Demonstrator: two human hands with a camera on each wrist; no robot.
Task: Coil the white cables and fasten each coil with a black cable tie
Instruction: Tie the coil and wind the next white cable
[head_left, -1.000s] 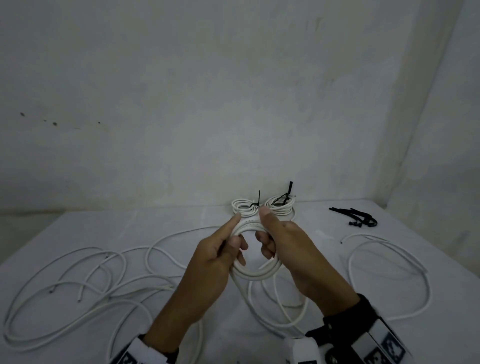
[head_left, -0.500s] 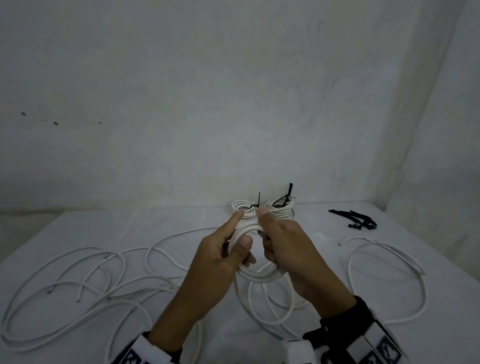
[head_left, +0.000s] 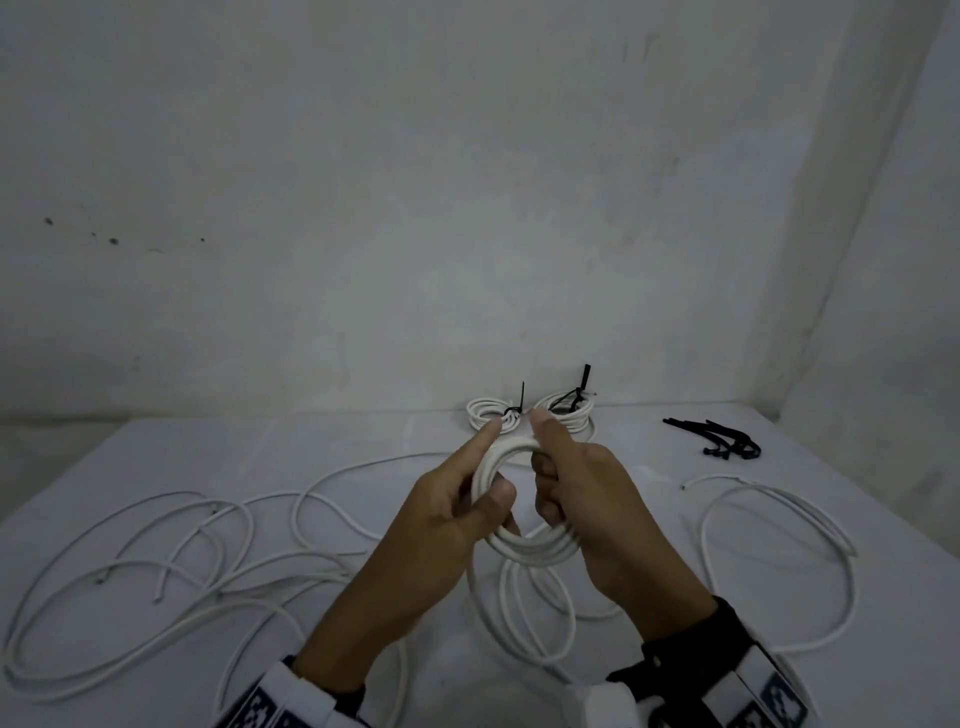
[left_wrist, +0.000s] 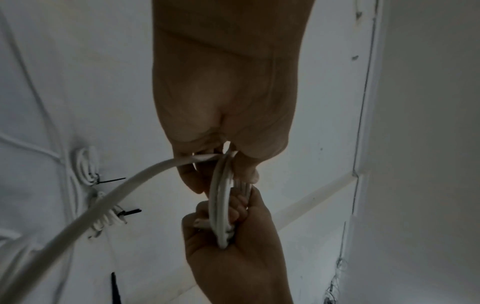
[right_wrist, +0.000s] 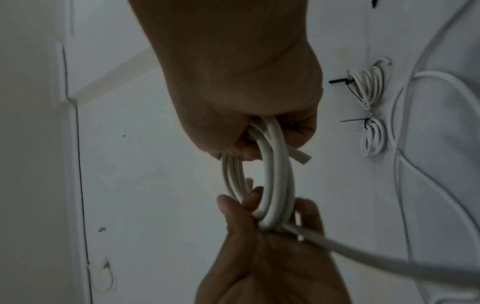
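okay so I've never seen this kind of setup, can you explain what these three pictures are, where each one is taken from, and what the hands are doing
No machine here: a person wears three cameras. The head view looks down at a white table. The left hand and right hand both grip a white cable coil, with a loose length trailing down. The two wrist views look along each hand at that same coil. At the back lie two finished coils, each fastened with a black tie. Spare black ties sit to the right; loose white cables spread across the table.

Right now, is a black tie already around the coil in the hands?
No, the coil gripped by both hands shows only bare white turns.
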